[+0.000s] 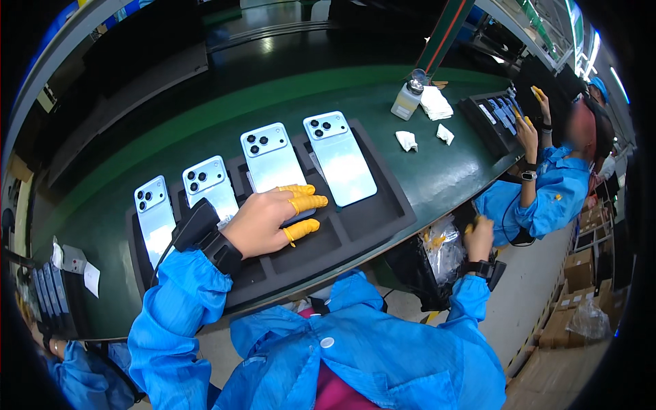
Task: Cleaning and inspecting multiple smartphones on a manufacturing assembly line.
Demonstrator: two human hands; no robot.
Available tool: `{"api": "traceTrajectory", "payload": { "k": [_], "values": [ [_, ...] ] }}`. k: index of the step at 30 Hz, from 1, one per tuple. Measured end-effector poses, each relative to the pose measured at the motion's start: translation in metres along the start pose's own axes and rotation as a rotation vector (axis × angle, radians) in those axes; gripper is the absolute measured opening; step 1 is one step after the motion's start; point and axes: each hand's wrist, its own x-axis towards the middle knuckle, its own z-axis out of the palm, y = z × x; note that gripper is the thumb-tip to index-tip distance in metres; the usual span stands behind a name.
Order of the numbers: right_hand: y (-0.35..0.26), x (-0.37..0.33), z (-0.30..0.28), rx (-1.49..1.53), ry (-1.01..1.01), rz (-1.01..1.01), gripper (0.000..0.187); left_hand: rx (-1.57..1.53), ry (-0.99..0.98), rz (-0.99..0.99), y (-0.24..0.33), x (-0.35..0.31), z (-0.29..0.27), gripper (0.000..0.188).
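Observation:
My left hand [270, 217], with yellow finger cots on its fingers, lies over the lower end of a light blue phone [272, 160]. Its fingers are stretched out and the thumb is apart. Several such phones lie back up in a dark foam tray [389, 217]: one [342, 164] to the right of my hand, another [210, 183] just left, and a further phone [156, 215] at the far left. Over a black bag [410, 266] beyond the table edge is my right hand [480, 238], its fingers curled. What it holds, if anything, cannot be made out.
Clear plastic and yellow scraps [443, 249] fill the bag. A pump bottle [408, 100], white wipes [436, 102] and crumpled pieces [406, 141] sit on the green table [451, 160]. A co-worker [557, 178] handles items at another tray [488, 123] on the right. More phones [51, 290] stand far left.

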Motion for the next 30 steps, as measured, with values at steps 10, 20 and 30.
{"api": "traceTrajectory", "payload": {
  "k": [10,20,30],
  "values": [
    [-0.252,0.002,-0.120,0.676,-0.312,-1.104,0.026,0.052,0.026,0.031,0.003,-0.004,0.003,0.039],
    [-0.288,0.035,-0.100,0.666,-0.611,-1.178,0.015,0.187,0.060,0.097,0.005,-0.005,0.008,0.037],
    [-0.284,0.007,-0.105,0.630,-0.352,-1.359,0.022,0.053,0.161,0.029,0.011,0.000,0.009,0.032]
  ]
}}
